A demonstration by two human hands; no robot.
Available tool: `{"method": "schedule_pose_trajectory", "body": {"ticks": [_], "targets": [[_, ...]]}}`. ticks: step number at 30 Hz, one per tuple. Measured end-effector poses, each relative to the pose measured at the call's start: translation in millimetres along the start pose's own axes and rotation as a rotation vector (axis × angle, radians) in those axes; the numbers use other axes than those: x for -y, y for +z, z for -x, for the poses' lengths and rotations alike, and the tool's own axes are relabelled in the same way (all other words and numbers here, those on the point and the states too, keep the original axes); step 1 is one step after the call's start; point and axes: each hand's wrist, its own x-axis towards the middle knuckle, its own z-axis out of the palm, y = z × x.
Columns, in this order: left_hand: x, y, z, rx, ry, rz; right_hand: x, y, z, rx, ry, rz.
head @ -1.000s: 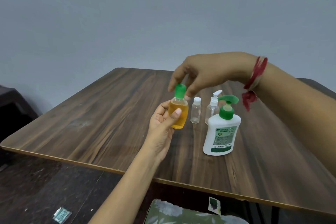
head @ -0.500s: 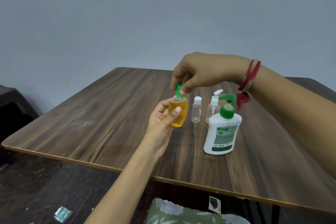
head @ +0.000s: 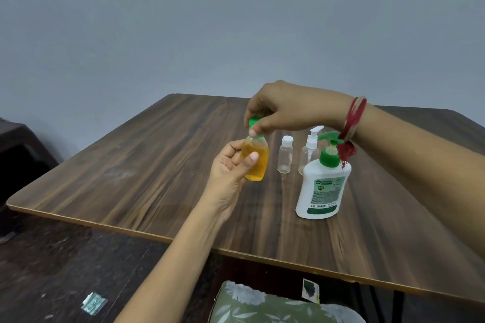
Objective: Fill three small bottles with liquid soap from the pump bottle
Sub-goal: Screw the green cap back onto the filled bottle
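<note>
Head view. Left hand (head: 231, 168) is raised above the wooden table (head: 131, 178), fingers and thumb wrapped round a small bottle (head: 258, 162) full of amber liquid, roughly upright. Right hand (head: 286, 110) is over it, fingertips pinching the green cap (head: 253, 122) at the bottle's neck; cannot tell whether the cap is seated or loose. Standing on the table just right of the held bottle: an empty clear bottle with white cap (head: 285, 156), then a clear spray bottle (head: 309, 149), partly behind the white pump bottle (head: 322, 189). Red thread (head: 354, 118) on the right wrist. Patterned cushion (head: 262, 304) below the near table edge
</note>
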Motion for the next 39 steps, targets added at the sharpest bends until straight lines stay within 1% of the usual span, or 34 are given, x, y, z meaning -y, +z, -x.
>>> {"method": "schedule_pose_trajectory", "body": {"ticks": [2, 4, 5, 7, 9, 11, 13, 16, 20, 27, 32, 34, 37, 39], "targets": [[3, 0, -3, -0.082, 0.043, -0.06, 2, 12, -2, -0.101, 0.059, 0.052], [5, 0, -6, -0.161, 0.09, -0.123, 3, 25, -6, -0.208, 0.119, 0.167], [5, 0, -6, -0.181, 0.104, -0.142, 4, 30, -7, -0.246, 0.14, 0.219], [6, 0, -6, -0.158, 0.099, -0.15, 3, 32, -8, -0.283, 0.151, 0.267], [8, -1, -6, -0.11, 0.076, -0.139, 1, 24, -8, -0.237, 0.152, 0.198], [9, -3, -7, -0.108, 0.069, -0.12, 1, 12, -5, -0.095, 0.118, 0.066], [10, -5, -10, -0.11, 0.067, -0.106, 0, 3, -3, 0.042, 0.043, 0.013], [13, -5, -11, -0.091, 0.07, -0.109, -3, 1, -7, 0.044, 0.022, 0.077], [18, -2, -10, -0.109, 0.084, -0.11, -5, 7, -13, 0.089, 0.042, 0.06], [24, -4, -10, -0.139, 0.112, -0.178, -8, 19, -18, 0.045, 0.087, 0.128], [27, -4, -12, -0.166, 0.172, -0.29, -9, 29, -22, -0.046, 0.113, 0.146], [26, -10, -18, -0.172, 0.206, -0.351, -10, 30, -25, -0.065, 0.114, 0.126], [23, -24, -32, -0.098, 0.196, -0.473, -17, 24, -22, -0.076, 0.134, 0.041], [23, -44, -42, -0.081, 0.166, -0.527, -22, 11, -8, -0.176, 0.155, -0.046]]}}
